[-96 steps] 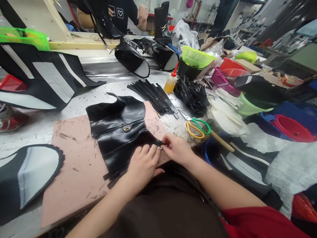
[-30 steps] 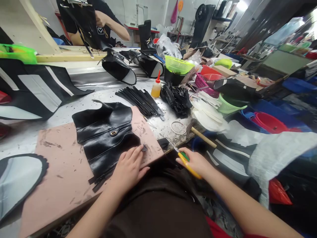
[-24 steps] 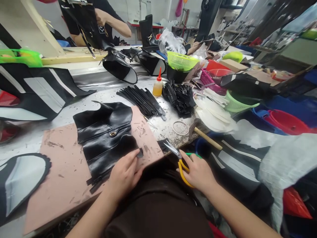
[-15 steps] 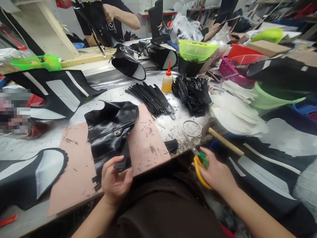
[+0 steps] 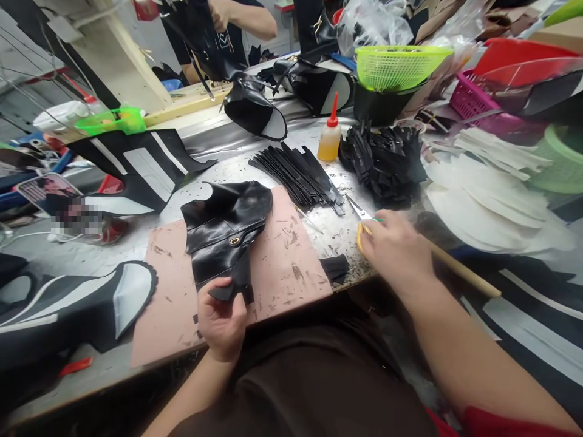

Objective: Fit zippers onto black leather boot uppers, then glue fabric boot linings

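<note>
My left hand (image 5: 222, 328) pinches the dark end of a black leather piece (image 5: 223, 227) between thumb and fingers. Glossy and creased, with a seam and a small gold eyelet, that leather lies across a pink board (image 5: 291, 267) at the table's front edge. To the right, my right hand (image 5: 398, 246) is closed around scissors (image 5: 361, 212) with yellow and green handles. Their pointed blades lie low over the metal tabletop, aimed at the black strips (image 5: 294, 176). A small black scrap (image 5: 334, 267) rests beside the board's right edge.
Behind the strips stand a glue bottle (image 5: 329, 139) with a red tip and a black bundle (image 5: 382, 161). White sheets (image 5: 487, 200) and a wooden-handled hammer (image 5: 469, 270) lie rightward. Cut black panels (image 5: 141, 173) are at left. Across the table, another person's hand (image 5: 221, 15) holds black leather.
My right hand has moved forward with the scissors, from the table's front edge to over the tabletop. The left hand keeps its pinch. The view has swung somewhat leftward.
</note>
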{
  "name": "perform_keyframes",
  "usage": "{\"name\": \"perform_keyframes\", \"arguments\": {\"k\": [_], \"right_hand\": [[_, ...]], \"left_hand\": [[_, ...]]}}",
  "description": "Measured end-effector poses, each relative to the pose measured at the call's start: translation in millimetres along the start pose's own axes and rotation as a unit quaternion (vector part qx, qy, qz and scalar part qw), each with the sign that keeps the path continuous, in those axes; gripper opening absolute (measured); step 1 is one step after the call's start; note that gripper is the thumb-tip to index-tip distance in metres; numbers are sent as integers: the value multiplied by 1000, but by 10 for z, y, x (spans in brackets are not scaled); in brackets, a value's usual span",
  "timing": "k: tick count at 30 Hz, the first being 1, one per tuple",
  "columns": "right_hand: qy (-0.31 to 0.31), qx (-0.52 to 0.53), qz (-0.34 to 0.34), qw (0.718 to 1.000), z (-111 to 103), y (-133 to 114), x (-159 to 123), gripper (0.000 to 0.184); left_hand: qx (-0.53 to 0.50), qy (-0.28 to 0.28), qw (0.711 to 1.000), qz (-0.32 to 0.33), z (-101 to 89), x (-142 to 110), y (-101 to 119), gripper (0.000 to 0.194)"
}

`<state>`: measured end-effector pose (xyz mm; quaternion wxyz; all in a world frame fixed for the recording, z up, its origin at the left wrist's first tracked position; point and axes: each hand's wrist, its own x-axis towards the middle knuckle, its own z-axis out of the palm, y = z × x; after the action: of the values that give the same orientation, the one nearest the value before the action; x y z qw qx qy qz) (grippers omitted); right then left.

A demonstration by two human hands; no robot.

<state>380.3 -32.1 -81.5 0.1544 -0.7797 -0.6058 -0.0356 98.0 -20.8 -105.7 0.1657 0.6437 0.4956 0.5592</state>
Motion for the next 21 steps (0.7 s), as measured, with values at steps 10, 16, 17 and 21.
{"name": "perform_keyframes", "arguments": {"k": [10, 16, 17, 21], "right_hand": [[-153, 452, -148, 867, 197, -1328, -339, 12], [-237, 502, -86, 827, 167, -1317, -308, 13], [-243, 504, -85, 825, 162, -1319, -312, 13], [-189, 453, -97, 866, 186, -1402, -344, 10]], "left_hand": [[52, -41, 992, 109, -42, -32, -9, 21], [40, -58, 988, 137, -47, -37, -28, 19], [37, -61, 988, 139, -48, -38, -29, 20], [21, -63, 989, 133, -62, -45, -48, 17]]}}
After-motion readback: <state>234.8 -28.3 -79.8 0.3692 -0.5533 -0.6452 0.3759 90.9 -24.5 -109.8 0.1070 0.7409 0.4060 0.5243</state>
